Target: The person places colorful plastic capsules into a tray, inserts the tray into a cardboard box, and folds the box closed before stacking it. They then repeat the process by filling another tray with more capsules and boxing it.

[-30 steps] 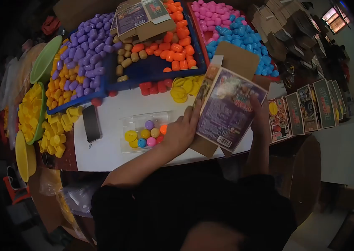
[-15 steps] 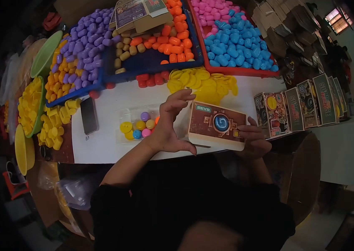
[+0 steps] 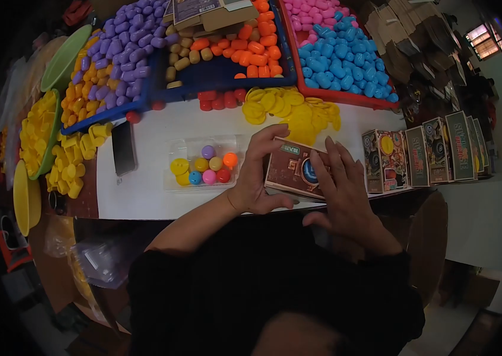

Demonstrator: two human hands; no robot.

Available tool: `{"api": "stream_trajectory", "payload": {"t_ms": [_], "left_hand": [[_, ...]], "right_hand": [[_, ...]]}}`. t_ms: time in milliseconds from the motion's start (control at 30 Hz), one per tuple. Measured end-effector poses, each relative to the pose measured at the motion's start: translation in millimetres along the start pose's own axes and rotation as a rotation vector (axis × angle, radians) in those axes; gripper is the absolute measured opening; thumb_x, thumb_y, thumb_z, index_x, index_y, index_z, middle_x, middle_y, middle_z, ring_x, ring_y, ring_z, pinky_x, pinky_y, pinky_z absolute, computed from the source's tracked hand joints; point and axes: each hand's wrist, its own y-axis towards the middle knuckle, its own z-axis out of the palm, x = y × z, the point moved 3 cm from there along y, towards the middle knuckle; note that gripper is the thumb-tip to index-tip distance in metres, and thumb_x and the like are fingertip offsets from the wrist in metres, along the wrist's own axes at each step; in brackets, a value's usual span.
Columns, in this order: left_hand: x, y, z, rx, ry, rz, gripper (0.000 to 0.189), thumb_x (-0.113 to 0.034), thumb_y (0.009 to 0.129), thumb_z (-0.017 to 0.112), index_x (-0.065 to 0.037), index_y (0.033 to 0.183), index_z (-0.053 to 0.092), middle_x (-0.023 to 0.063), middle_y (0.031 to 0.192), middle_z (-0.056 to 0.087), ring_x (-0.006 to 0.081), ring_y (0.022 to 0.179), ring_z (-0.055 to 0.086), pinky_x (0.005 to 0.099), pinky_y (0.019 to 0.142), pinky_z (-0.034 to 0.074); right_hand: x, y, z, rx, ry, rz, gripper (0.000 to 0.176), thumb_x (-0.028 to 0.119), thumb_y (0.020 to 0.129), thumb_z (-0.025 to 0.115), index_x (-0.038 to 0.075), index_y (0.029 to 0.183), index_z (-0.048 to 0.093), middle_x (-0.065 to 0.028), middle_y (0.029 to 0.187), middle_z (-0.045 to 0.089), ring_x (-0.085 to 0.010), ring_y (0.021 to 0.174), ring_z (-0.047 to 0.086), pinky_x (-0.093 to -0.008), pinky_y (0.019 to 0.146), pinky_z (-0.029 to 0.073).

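Note:
A small brown cardboard box [image 3: 285, 172] with a blue swirl emblem lies near the table's front edge. My left hand [image 3: 254, 178] is curved around its left end, thumb along the near side and fingers at the far side. Across the right part of the top rests my right hand [image 3: 346, 193], fingers stretched out and thumb apart, covering part of the emblem. Left of the box sits a clear plastic tray [image 3: 173, 145] holding several coloured balls or capsules [image 3: 209, 177] and yellow discs [image 3: 179, 167].
Yellow discs [image 3: 298, 115] are heaped behind the box. Trays of purple [image 3: 135, 50], orange [image 3: 257, 53] and blue capsules [image 3: 343, 65] line the back. Printed boxes [image 3: 417, 154] stand in a row at right. A phone [image 3: 124, 148] and yellow cups [image 3: 67, 172] are at left.
The box has gone from raised and tilted to lying lower. My right hand has moved from its right end onto the top, fingers spread. My left hand stays at the left end.

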Motion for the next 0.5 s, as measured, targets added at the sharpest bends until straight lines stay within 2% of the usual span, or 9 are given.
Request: {"api": "stream_trajectory", "payload": {"t_ms": [33,200,233,300,333,400,433,467,500], "left_hand": [[2,-2,-1,-0.068,-0.083,0.018,0.05,-0.023,0.067,0.079,-0.009,0.108,0.053,0.017,0.118,0.05,0.0354,0.118,0.042,0.0418,0.097,0.036],[-8,-8,-12,0.442,0.517,0.33,0.035,-0.029,0.064,0.081,-0.012,0.09,0.064,0.0197,0.138,0.029,0.0379,0.128,0.031,0.0456,0.103,0.03],[-12,-7,-15,0.443,0.516,0.326,0.035,-0.029,0.064,0.081,-0.012,0.09,0.064,0.0197,0.138,0.029,0.0379,0.128,0.031,0.0456,0.103,0.03],[-18,-7,-18,0.462,0.763,0.375,0.065,-0.03,0.061,0.083,-0.017,0.116,0.052,0.0178,0.142,0.023,0.0361,0.132,0.026,0.0473,0.103,0.028],[-19,-8,-19,0.454,0.77,0.38,0.065,-0.03,0.061,0.083,-0.017,0.116,0.052,0.0178,0.142,0.023,0.0361,0.132,0.026,0.0473,0.103,0.028],[-18,-7,-37,-0.014,0.522,0.024,0.089,-0.028,0.062,0.082,-0.015,0.135,0.032,0.015,0.14,0.029,0.0338,0.131,0.027,0.0482,0.104,0.026],[-19,-8,-40,-0.024,0.553,-0.247,0.103,-0.019,0.068,0.079,-0.011,0.142,0.009,0.0144,0.141,0.03,0.0286,0.13,0.03,0.0414,0.103,0.028],[-18,-12,-38,-0.032,0.555,-0.253,0.103,-0.019,0.068,0.079,-0.011,0.142,0.009,0.0144,0.141,0.03,0.0286,0.13,0.03,0.0414,0.103,0.028],[-10,-17,-31,0.017,0.25,-0.444,0.095,-0.014,0.07,0.077,-0.008,0.141,0.014,0.0133,0.139,0.034,0.0251,0.126,0.035,0.0371,0.101,0.031]], "right_hand": [[0,0,0,0.009,-0.011,-0.009,0.092,0.04,0.063,0.077,0.005,0.136,0.032,-0.0259,0.137,0.027,-0.0413,0.12,0.034,-0.0487,0.094,0.037],[-16,0,-3,0.063,0.129,-0.063,0.096,0.037,0.061,0.079,0.002,0.136,0.03,-0.0246,0.136,0.029,-0.0401,0.121,0.034,-0.0481,0.094,0.037],[-19,1,-3,0.085,0.182,-0.04,0.095,0.034,0.061,0.08,0.002,0.136,0.03,-0.0242,0.135,0.031,-0.0384,0.12,0.036,-0.0475,0.095,0.037],[-28,-8,-5,0.11,0.234,-0.021,0.094,0.031,0.062,0.08,0.002,0.136,0.03,-0.0238,0.134,0.033,-0.0367,0.12,0.037,-0.0469,0.096,0.037],[-45,-17,-11,0.018,0.447,0.192,0.095,0.028,0.061,0.08,0.001,0.136,0.029,-0.0202,0.135,0.034,-0.0334,0.119,0.041,-0.0447,0.095,0.04],[-70,-34,-21,-0.298,0.905,0.376,0.095,0.022,0.061,0.081,0.001,0.136,0.028,-0.0174,0.134,0.037,-0.0306,0.115,0.048,-0.0419,0.095,0.042],[-79,-48,-27,-0.523,1.15,0.349,0.094,0.018,0.06,0.082,0.001,0.136,0.028,-0.018,0.132,0.039,-0.0311,0.112,0.051,-0.0413,0.095,0.042],[-112,-86,-8,-0.464,1.329,0.404,0.094,0.018,0.062,0.082,0.001,0.136,0.027,-0.0172,0.132,0.039,-0.0299,0.111,0.052,-0.0406,0.093,0.043],[-137,-116,28,-0.458,1.411,0.387,0.091,0.02,0.065,0.08,0.0,0.136,0.027,-0.0167,0.132,0.04,-0.028,0.112,0.052,-0.0396,0.093,0.043]]}}
